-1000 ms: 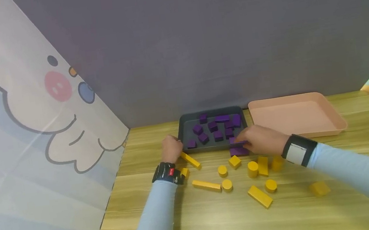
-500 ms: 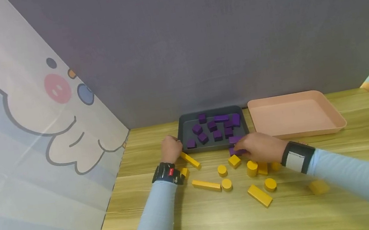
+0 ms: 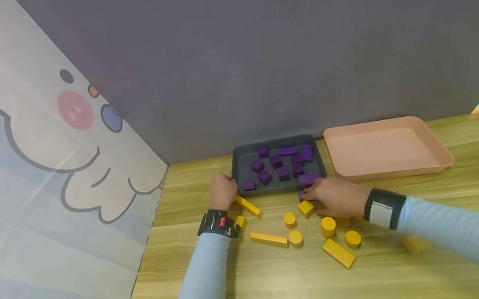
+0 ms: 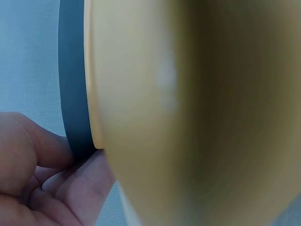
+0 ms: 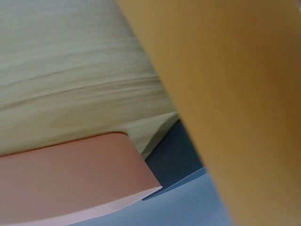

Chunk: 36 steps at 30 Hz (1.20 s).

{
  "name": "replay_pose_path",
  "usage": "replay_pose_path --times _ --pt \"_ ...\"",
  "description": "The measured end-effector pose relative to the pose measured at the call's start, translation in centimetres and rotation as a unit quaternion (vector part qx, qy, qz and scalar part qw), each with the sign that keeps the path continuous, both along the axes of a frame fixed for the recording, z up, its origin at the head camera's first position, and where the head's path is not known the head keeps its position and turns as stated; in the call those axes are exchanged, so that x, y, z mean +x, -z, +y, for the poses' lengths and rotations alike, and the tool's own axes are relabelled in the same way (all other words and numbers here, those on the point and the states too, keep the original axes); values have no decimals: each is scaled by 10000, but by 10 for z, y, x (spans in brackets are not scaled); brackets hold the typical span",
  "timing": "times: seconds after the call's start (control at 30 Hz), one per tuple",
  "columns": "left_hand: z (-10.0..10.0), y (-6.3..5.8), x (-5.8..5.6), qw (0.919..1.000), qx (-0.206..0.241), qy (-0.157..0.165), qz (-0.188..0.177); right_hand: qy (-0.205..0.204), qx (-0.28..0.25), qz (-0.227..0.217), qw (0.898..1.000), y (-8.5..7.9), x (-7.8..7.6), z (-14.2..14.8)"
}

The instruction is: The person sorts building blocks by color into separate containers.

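Observation:
My left hand pinches the left rim of a dark grey tray. In the left wrist view the thumb and fingers grip the end of the tray wall. Several purple blocks, among them a cube and a long block, lie in the tray. In front of its right part, my right hand grips a purple block, mostly hidden under the fingers. A yellow cube lies right beside those fingertips. Neither the right fingers nor their block shows in the right wrist view.
A pink tray stands right of the dark one. On the wooden table lie several yellow pieces, among them cylinders, a rectangular block and thin bars. A grey wall rises behind the trays.
The right hand has moved from the tray's front right corner down to the purple block in front of it, covering most of that block. The left hand has stayed on the tray rim.

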<state>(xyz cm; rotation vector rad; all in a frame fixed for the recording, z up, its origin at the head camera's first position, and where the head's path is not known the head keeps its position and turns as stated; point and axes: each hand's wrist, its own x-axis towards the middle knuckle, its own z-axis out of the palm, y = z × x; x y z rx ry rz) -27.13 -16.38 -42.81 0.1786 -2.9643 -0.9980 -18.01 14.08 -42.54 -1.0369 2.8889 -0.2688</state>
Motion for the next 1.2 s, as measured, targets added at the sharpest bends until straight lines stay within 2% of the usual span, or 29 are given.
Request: replay_pose_path --times 0.3,0.5,0.87,1.03,1.2 --pt "0 -1 0 10000 53 -58 11 176 -91 188 9996 4 1 -8" --pt "0 -1 1 9999 -20 -13 105 -8 8 314 9995 9 -1 -9" --pt "-1 0 -1 9998 37 84 158 -23 -171 -205 9996 12 -5 -6" --pt "-1 1 0 9998 56 66 188 -30 -290 -429 9987 4 -7 -9" --pt "-2 1 -2 9998 23 81 177 -75 -464 -290 9985 -18 -10 -16"
